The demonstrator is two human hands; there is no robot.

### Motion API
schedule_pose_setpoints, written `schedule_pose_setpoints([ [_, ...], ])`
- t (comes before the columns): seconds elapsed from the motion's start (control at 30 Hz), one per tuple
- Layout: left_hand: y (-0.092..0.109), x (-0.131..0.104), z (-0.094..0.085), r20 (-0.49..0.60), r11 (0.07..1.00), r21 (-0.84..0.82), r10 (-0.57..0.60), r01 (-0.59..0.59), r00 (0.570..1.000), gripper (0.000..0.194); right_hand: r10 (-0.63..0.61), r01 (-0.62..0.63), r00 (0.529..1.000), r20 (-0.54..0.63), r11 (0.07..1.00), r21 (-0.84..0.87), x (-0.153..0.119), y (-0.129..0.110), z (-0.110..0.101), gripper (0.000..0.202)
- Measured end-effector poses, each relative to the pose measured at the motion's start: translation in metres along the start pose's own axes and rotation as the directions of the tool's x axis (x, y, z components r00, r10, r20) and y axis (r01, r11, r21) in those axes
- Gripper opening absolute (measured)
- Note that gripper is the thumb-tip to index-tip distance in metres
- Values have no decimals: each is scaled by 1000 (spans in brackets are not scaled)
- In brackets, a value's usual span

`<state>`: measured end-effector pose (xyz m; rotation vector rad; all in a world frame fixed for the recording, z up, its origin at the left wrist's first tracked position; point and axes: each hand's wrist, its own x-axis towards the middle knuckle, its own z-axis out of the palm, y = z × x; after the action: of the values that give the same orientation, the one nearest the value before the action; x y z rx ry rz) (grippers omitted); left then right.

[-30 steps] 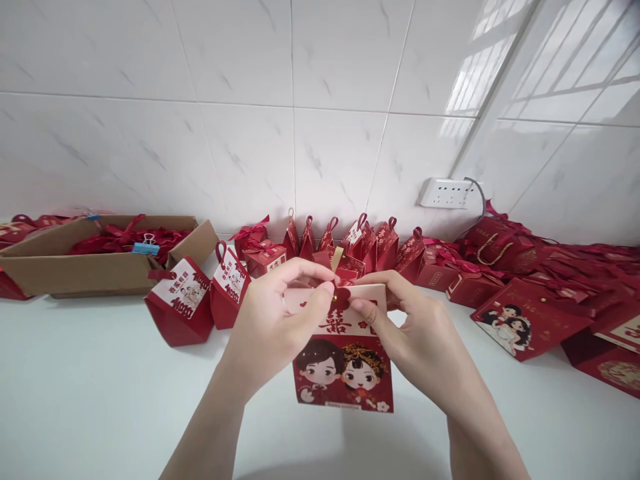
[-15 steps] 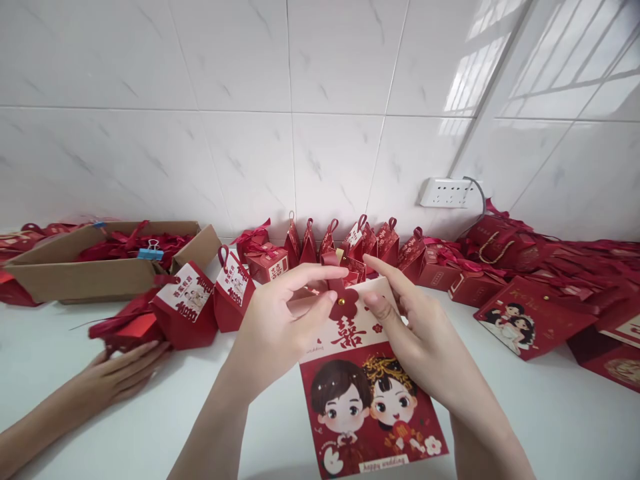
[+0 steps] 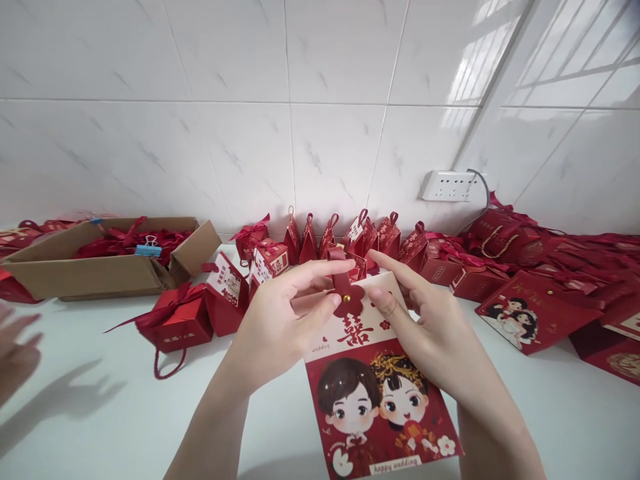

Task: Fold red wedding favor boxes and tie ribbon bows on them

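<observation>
A red and cream wedding favour box stands before me, its printed front showing a cartoon couple. At its top is a dark red strap with a gold stud. My left hand is closed on the strap and top left edge, thumb beside the stud. My right hand grips the top right edge, thumb on the cream flap and fingers behind, partly hidden. Just beyond my fingers stand several small red favour boxes with loop handles.
Another person's hand, blurred, is at the left edge. Near it are a ribboned red box and a cardboard box of red ribboned items. Red boxes and bags crowd the right. A power strip hangs on the tiled wall.
The other person's hand has let go of the ribboned red box and drawn back left; that box and its neighbours now sit farther right. My hands keep nearly the same hold.
</observation>
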<state>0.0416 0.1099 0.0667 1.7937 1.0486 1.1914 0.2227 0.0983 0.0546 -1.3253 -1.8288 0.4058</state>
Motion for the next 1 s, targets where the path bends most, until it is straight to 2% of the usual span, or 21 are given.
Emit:
schedule_pose_setpoints([
  [0.27,-5,-1,2,21,998,-34,50,-49,999,30,-3,1,999,-39,998,-57,-1,-4,-2,48],
  [0.4,-11,2,10,-97,991,-97,84,-94,992,22,-7,2,998,-70,997,-79,-1,-1,0,47],
  [0.5,-13,6,13,-207,993,-92,54,-74,977,31,-9,5,998,-57,998,-67,-1,1,1,48],
  [0.57,-13,8,13,-242,996,-72,38,-57,969,35,-8,5,999,-47,999,-53,-1,1,3,49],
  [0.8,-12,9,10,-218,996,-53,59,-72,974,19,-1,-1,999,-42,999,-44,-1,2,3,48],
  [1.0,-12,7,10,-241,994,-34,92,-103,966,17,-25,25,1000,-16,999,-30,-2,-3,2,47],
])
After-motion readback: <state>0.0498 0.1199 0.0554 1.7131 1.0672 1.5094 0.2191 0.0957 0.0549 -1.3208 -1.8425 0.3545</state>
